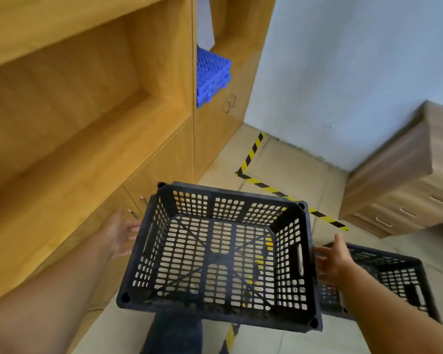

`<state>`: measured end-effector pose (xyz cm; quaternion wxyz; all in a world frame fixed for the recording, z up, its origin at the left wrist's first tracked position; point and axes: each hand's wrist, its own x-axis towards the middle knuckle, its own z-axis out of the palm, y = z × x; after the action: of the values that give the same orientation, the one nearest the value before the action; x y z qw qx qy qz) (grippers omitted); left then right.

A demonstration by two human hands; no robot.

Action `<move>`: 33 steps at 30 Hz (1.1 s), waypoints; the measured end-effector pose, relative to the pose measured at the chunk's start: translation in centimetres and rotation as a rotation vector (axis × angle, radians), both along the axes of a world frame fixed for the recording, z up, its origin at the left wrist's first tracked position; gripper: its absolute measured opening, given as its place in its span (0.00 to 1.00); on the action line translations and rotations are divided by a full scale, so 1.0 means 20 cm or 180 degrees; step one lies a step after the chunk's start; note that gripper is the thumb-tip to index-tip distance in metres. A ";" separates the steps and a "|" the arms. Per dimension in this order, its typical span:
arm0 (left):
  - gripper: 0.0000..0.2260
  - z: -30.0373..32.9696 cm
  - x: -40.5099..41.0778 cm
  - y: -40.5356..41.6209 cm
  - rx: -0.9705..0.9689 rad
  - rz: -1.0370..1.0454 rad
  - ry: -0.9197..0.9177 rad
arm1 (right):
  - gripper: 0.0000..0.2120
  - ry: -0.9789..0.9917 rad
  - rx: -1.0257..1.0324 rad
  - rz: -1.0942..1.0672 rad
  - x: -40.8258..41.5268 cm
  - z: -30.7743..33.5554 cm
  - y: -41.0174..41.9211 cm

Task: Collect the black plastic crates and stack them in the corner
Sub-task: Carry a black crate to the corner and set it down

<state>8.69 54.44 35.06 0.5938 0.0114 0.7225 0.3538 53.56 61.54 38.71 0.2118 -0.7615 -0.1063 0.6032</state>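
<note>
**Reaching for a black crate with both hands**

Looking down from head height, a black plastic crate [219,254] with perforated walls and floor sits open side up at the centre of the view, tilted slightly toward the wooden cabinets [74,123] on the left. The left hand [120,236] is at the crate's left wall, fingers spread and relaxed, holding nothing; whether the fingertips touch the wall cannot be told. The right hand [334,260] is just beside the right wall, near its slot handle, also with loose, straight fingers and nothing gripped. A second black crate [391,279] lies on the tiled floor [292,159] to the right, partly behind the right forearm. Yellow-and-black striped tape [253,149] marks the floor toward the far corner, where cabinets meet a pale wall [356,60]. Blue plastic grids [211,75] rest on a shelf. A drawer unit [404,180] stands against the wall at right.
</note>
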 end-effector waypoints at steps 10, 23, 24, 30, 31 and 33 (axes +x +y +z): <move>0.32 0.12 -0.03 0.80 -0.0161 -0.0775 -0.0192 | 0.34 -0.0174 0.0200 -0.0882 -0.03 0.21 0.39; 0.33 0.13 0.38 1.72 0.0116 -0.1166 0.0097 | 0.34 0.0061 0.0298 -0.1479 0.33 0.16 0.82; 0.33 0.13 0.42 1.78 0.0105 -0.1175 0.0073 | 0.33 0.0097 0.0298 -0.1484 0.38 0.15 0.87; 0.37 0.12 0.65 2.20 0.0008 -0.1007 -0.0236 | 0.37 0.0369 0.0136 -0.1465 0.66 0.15 1.22; 0.37 0.13 0.70 2.26 0.0007 -0.1007 -0.0248 | 0.37 0.0364 0.0119 -0.1451 0.71 0.15 1.28; 0.35 0.15 0.79 2.37 0.0060 -0.0979 -0.0300 | 0.39 0.0336 0.0130 -0.1361 0.79 0.16 1.42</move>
<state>24.54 101.77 38.08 0.6741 0.1109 0.6803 0.2656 69.37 89.90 41.91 0.3556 -0.7297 0.0567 0.5813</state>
